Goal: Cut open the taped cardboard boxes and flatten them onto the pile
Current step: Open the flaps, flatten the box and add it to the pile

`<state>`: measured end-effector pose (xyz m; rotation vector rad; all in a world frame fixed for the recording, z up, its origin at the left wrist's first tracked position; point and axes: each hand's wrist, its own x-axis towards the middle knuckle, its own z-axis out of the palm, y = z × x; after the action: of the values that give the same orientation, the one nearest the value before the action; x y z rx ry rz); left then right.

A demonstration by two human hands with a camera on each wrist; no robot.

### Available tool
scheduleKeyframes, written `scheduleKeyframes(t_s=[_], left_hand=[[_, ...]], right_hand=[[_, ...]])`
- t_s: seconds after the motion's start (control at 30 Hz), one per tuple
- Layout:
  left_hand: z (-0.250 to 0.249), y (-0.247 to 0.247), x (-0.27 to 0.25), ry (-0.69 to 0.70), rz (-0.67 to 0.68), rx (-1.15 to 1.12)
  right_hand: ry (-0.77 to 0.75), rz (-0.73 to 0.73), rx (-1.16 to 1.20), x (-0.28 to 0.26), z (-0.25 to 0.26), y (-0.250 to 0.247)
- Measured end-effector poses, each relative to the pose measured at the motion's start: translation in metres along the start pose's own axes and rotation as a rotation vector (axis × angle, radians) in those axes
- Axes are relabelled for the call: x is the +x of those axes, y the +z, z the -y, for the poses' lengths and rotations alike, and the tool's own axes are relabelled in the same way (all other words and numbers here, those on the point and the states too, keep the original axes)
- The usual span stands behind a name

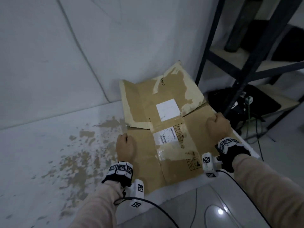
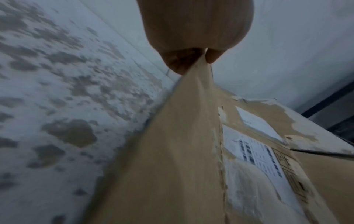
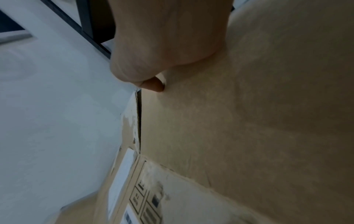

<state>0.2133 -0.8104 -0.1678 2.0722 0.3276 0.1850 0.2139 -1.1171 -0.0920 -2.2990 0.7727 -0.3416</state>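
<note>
A flattened brown cardboard box with white labels and torn tape patches lies spread in front of me, its far flaps leaning against the white wall. My left hand pinches the left edge of the cardboard, thumb and fingers curled round it. My right hand grips the right edge of the cardboard, with the thumb tip pressed on the flap beside a slit. No knife shows in any view.
A black metal shelf rack stands at the right, with dark bags and cables under it. The white floor at the left carries scattered brown paper scraps. A white foam slab lies under the cardboard's near edge.
</note>
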Motion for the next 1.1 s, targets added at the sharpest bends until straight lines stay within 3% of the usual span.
scheduleKeyframes(t_s=[0.17, 0.27, 0.33, 0.4, 0.53, 0.6, 0.8, 1.1], left_hand=[[-0.011, 0.054, 0.010, -0.032, 0.396, 0.070], [-0.021, 0.074, 0.019, -0.121, 0.568, 0.131], [-0.023, 0.084, 0.024, -0.171, 0.569, 0.214], [-0.022, 0.091, 0.028, -0.182, 0.540, 0.313], [-0.017, 0.099, 0.028, -0.220, 0.506, 0.421], [-0.013, 0.103, 0.028, -0.228, 0.485, 0.442], [-0.013, 0.108, 0.034, -0.217, 0.366, 0.357], [-0.012, 0.104, 0.037, -0.125, 0.456, 0.495]], right_hand=[[0.022, 0.046, -0.184, 0.072, -0.031, -0.020], [0.041, 0.159, -0.230, 0.111, -0.045, -0.009], [0.028, 0.200, -0.316, 0.125, -0.059, 0.004], [-0.039, 0.250, -0.544, 0.126, -0.069, 0.016], [-0.208, 0.651, -0.560, 0.117, -0.089, 0.059], [-0.318, 0.782, -0.641, 0.112, -0.100, 0.088], [-0.327, 0.871, -0.729, 0.127, -0.110, 0.113], [-0.213, 0.854, -0.738, 0.123, -0.088, 0.102]])
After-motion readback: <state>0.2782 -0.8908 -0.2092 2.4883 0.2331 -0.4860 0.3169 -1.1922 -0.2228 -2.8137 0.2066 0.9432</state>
